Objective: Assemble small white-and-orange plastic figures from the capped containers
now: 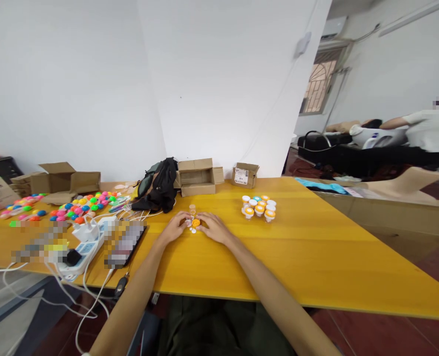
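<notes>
On the yellow table, my left hand (174, 228) curls its fingers at a small pale pinkish piece (188, 223), which is too small to make out. Close beside it, my right hand (215, 228) has thumb and fingers bent around the edge of a round orange lid (196, 223). Several small white discs (193, 230) lie just in front, between the two hands. Behind the fingertips stands a small tan, see-through cup-like piece (192, 208). To the right is a cluster of small containers (259, 208) with orange, white and teal lids.
A black bag (158, 185), an open cardboard box (197, 189) and a smaller box (245, 175) line the wall. Leftward are colourful balls (81, 210), a power strip (93, 249) with white cables and a phone (127, 244). Another person (432, 126) is at far right.
</notes>
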Demonstrator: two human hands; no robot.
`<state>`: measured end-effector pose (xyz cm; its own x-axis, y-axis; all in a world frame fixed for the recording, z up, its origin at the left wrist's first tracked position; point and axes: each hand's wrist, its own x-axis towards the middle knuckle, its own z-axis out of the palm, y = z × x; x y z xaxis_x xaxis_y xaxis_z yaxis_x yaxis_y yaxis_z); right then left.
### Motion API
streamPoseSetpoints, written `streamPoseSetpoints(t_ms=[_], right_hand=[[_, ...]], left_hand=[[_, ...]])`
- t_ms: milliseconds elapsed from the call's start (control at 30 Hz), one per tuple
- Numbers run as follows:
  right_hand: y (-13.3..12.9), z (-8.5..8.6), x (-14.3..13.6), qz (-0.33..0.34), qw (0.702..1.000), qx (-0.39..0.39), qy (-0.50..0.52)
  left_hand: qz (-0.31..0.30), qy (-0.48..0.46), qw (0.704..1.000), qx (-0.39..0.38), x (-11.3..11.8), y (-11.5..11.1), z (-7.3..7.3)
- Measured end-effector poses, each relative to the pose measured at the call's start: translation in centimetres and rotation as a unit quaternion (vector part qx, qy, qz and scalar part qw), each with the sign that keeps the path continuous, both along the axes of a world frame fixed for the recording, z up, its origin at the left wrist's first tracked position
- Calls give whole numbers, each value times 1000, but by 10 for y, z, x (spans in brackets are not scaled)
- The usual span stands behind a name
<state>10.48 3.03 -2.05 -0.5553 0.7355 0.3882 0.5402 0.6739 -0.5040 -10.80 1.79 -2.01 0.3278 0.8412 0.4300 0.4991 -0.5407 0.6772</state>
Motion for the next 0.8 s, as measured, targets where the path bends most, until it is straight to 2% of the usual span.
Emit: streamPoseSetpoints(t_ms=[233, 433, 633, 800], right_hand=[[-1, 2, -6, -12, 1000, 12, -13], [0, 2, -6, -9, 1000, 17, -7], [-1, 2, -7, -9, 1000, 12, 3], [1, -3, -4, -5, 1000, 15, 26]], left_hand=[[23, 38, 999, -11, 3, 0, 1], [48, 49, 998, 12, 6, -3, 2], [42, 59, 997, 20, 5, -2, 1], [30, 71, 997, -2, 4, -10, 6]])
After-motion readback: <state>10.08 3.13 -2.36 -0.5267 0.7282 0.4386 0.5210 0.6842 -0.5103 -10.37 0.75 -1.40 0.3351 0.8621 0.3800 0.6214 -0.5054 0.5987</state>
